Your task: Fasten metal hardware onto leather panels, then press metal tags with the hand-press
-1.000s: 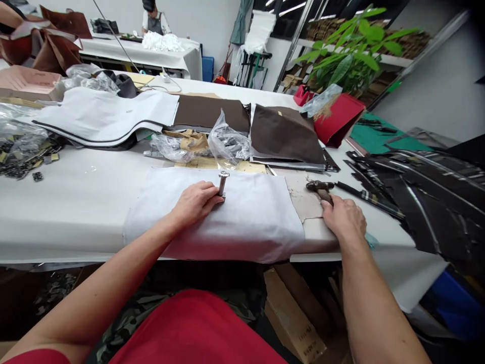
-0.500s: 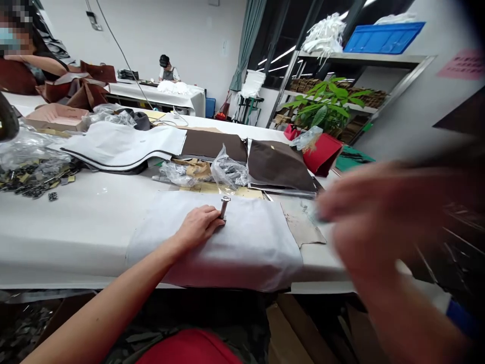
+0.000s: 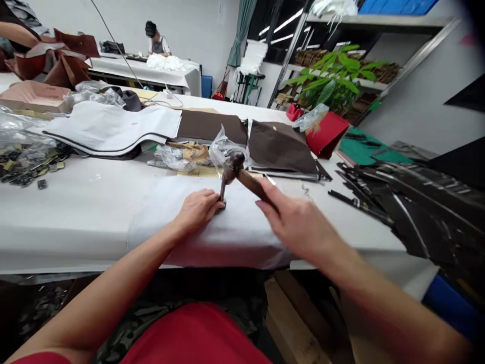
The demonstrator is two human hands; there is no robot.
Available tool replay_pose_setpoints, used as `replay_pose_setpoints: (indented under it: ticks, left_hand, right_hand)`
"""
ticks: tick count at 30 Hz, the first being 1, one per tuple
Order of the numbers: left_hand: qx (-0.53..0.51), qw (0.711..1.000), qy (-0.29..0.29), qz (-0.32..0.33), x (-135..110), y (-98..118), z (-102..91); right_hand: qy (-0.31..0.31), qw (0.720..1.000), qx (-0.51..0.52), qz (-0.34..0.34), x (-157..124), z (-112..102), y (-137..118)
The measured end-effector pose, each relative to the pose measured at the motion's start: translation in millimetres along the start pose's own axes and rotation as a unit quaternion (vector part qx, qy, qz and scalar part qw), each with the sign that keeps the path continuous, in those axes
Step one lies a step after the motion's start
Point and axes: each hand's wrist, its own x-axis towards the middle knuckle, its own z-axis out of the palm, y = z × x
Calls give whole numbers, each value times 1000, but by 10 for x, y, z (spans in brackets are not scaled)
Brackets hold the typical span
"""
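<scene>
The left hand (image 3: 199, 207) rested on the white cloth (image 3: 242, 237), its fingers (image 3: 215, 205) clamped on an upright punch (image 3: 223, 191). The hammer (image 3: 234, 163) head sat at the punch's top, and its handle ran toward 4 o'clock into the right hand (image 3: 299, 225), whose fingers were closed around it.

The widest open stretch is the bare white tabletop (image 3: 76, 207) left of the white cloth pad (image 3: 235, 237), with loose black hardware pieces (image 3: 22, 172) only at its far left. Behind the upright metal punch (image 3: 222, 191), pinched by the left hand (image 3: 199, 207), crumpled plastic bags (image 3: 227, 149) and brown leather panels (image 3: 282, 144) close the far side. The right hand (image 3: 299, 225) and its hammer (image 3: 237, 164) cross above the pad; beyond them a narrow bare strip runs to the heap of black strips (image 3: 417, 202).
</scene>
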Motion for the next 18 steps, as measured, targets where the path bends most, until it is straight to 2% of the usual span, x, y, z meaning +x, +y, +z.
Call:
replay_pose_setpoints:
  ticks: [3, 4, 6, 8, 11, 13, 15, 18]
  left_hand:
    - [-40, 999, -6, -36, 34, -22, -25]
    - [-75, 995, -10, -58, 80, -54, -48]
    - [-145, 982, -13, -119, 237, -168, -116]
    - [-167, 969, -11, -180, 461, -336, -199]
    - [-78, 969, 8, -235, 777, -578, -277]
    - [12, 974, 51, -219, 900, -652, -259]
    - [62, 986, 49, -149, 961, -639, -179]
    - [24, 996, -73, -43, 1023, -540, -21]
  right_hand:
    - [-43, 997, -66, 1, -79, 0, 80]
    - [-41, 995, -92, 13, -124, -18, 167]
    - [4, 985, -159, 70, -221, -54, 443]
    - [65, 953, -260, 140, -310, -82, 821]
    - [123, 887, -398, 198, -408, -107, 1410]
    - [150, 869, -424, 208, -449, -110, 1712]
    - [179, 867, -423, 195, -465, -98, 1903]
    - [222, 868, -424, 135, -454, -62, 1998]
